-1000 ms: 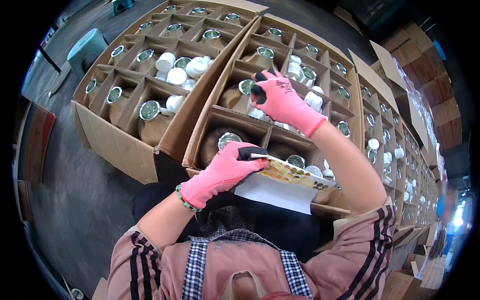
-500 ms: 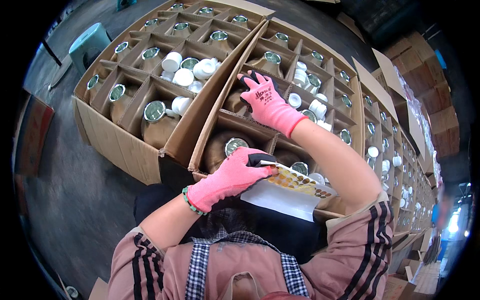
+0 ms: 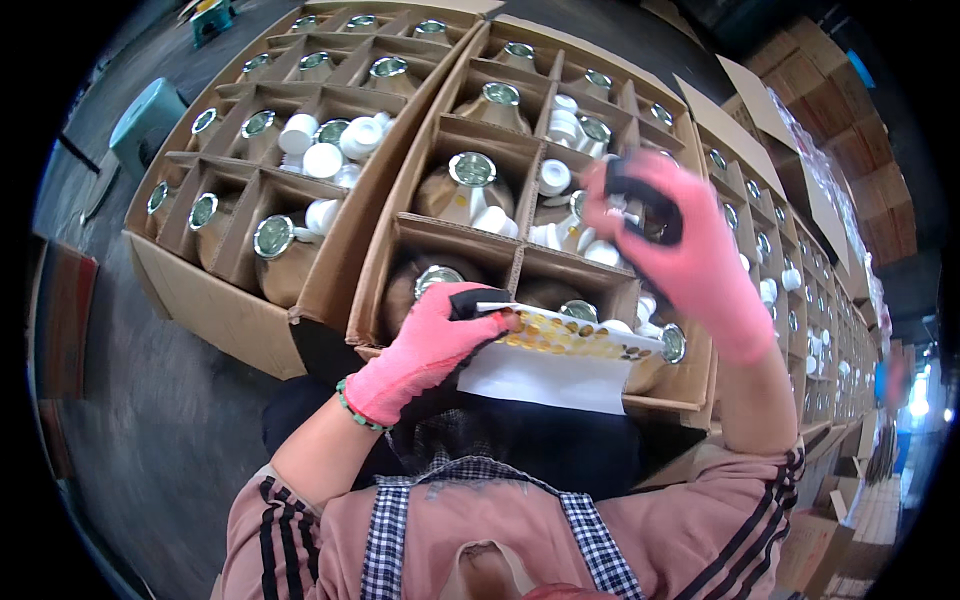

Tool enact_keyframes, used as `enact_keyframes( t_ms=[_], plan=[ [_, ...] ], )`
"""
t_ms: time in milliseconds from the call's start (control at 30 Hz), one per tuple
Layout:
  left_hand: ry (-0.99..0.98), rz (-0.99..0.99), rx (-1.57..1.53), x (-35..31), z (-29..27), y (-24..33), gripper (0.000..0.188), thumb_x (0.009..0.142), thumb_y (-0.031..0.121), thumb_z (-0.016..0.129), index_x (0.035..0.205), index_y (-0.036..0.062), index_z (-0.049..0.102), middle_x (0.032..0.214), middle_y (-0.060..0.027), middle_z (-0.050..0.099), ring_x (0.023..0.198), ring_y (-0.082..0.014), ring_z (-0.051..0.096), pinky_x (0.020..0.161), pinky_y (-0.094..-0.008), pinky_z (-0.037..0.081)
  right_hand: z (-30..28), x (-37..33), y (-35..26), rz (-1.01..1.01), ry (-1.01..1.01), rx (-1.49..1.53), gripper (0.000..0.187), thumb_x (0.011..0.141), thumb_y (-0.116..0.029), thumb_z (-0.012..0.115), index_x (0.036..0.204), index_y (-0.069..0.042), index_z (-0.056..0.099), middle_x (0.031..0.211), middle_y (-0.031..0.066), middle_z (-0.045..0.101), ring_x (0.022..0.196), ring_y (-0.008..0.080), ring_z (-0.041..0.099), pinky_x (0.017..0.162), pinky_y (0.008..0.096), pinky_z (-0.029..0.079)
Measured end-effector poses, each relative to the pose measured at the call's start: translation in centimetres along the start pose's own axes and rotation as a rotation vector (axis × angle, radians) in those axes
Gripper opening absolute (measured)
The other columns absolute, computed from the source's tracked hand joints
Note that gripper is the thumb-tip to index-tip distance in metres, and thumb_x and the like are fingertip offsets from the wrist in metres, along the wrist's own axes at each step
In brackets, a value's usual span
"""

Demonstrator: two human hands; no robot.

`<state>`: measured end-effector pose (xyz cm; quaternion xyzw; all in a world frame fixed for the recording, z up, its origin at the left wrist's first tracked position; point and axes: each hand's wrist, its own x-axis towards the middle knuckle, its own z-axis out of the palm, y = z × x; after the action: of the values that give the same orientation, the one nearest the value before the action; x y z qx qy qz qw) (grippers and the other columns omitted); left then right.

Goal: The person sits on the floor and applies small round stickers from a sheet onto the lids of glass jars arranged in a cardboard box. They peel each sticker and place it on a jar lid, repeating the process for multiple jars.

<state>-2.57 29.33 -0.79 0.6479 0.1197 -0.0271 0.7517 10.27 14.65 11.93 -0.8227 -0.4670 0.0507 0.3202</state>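
Observation:
My left hand (image 3: 430, 350), in a pink glove with black on the fingers, grips a sheet of round gold stickers (image 3: 565, 338) with white backing paper hanging from it. The sheet lies over the near edge of an open cardboard carton (image 3: 400, 190). My right hand (image 3: 680, 240), in the same kind of glove, is raised over the carton's right side. Its fingers look curled but are smeared by motion. White plastic stoppers (image 3: 553, 178) lie beside it. A brown, round-bodied vessel (image 3: 470, 185) with a shiny metallic mouth stands in the compartment left of the hand.
A second divided carton (image 3: 230, 290) of similar vessels and white stoppers (image 3: 322, 160) adjoins on the left. More filled cartons (image 3: 800, 290) run along the right. A teal plastic stool (image 3: 148, 115) stands on the floor at the far left.
My right hand has lifted from the left-hand compartment and swung right, uncovering a vessel with white stoppers beside it. My left hand keeps hold of the sticker sheet. The view has shifted slightly.

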Motion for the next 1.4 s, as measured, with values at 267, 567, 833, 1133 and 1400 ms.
enact_keyframes(
  t_ms=[267, 567, 833, 1133, 1400],
  plan=[
    [0.035, 0.025, -0.010, 0.2, 0.4, 0.1, 0.020, 0.072, 0.016, 0.064, 0.085, 0.0005, 0.061, 0.070, 0.0006, 0.055, 0.067, -0.0048, 0.049, 0.059, -0.0181, 0.039, 1.6, -6.8, 1.2, -0.002, -0.200, -0.349, 0.020, 0.067, -0.020, 0.063, 0.074, -0.003, 0.054, 0.073, 0.0102, 0.053, 0.077, 0.0280, 0.051, 0.071, 0.0367, 0.039],
    [0.026, 0.047, 0.025, 0.2, 0.0, -0.1, 0.022, 0.073, 0.017, 0.065, 0.086, -0.0001, 0.061, 0.072, 0.0003, 0.056, 0.067, -0.0049, 0.049, 0.060, -0.0182, 0.040, 2.4, -7.4, 1.2, 0.024, -0.050, -0.222, 0.011, 0.066, -0.008, 0.061, 0.073, -0.003, 0.053, 0.070, 0.0099, 0.054, 0.075, 0.0285, 0.051, 0.069, 0.0371, 0.039],
    [0.019, 0.012, -0.024, -0.1, 0.2, 0.6, 0.023, 0.073, 0.018, 0.066, 0.086, -0.0001, 0.061, 0.073, 0.0007, 0.055, 0.067, -0.0052, 0.049, 0.059, -0.0188, 0.040, 2.2, -7.5, 0.8, 0.037, -0.042, -0.214, 0.013, 0.065, -0.007, 0.063, 0.072, -0.003, 0.053, 0.069, 0.0095, 0.054, 0.071, 0.0285, 0.052, 0.068, 0.0360, 0.040],
    [0.046, 0.030, -0.012, 0.3, 0.0, 0.1, 0.020, 0.072, 0.016, 0.065, 0.083, 0.0005, 0.061, 0.071, 0.0014, 0.054, 0.067, -0.0048, 0.049, 0.058, -0.0186, 0.039, 2.7, -8.2, 1.5, -0.157, 0.088, -0.242, 0.017, 0.062, -0.005, 0.064, 0.076, -0.006, 0.054, 0.074, 0.0049, 0.054, 0.078, 0.0242, 0.053, 0.072, 0.0350, 0.040],
    [0.067, 0.032, 0.016, 0.4, 0.1, 0.0, 0.019, 0.072, 0.015, 0.065, 0.084, 0.0004, 0.061, 0.070, 0.0016, 0.054, 0.066, -0.0051, 0.049, 0.058, -0.0191, 0.040, 3.1, -8.9, 2.4, -0.279, 0.079, -0.352, 0.029, 0.055, -0.006, 0.063, 0.083, -0.007, 0.055, 0.085, 0.0069, 0.053, 0.085, 0.0263, 0.051, 0.073, 0.0377, 0.040]
  ],
)
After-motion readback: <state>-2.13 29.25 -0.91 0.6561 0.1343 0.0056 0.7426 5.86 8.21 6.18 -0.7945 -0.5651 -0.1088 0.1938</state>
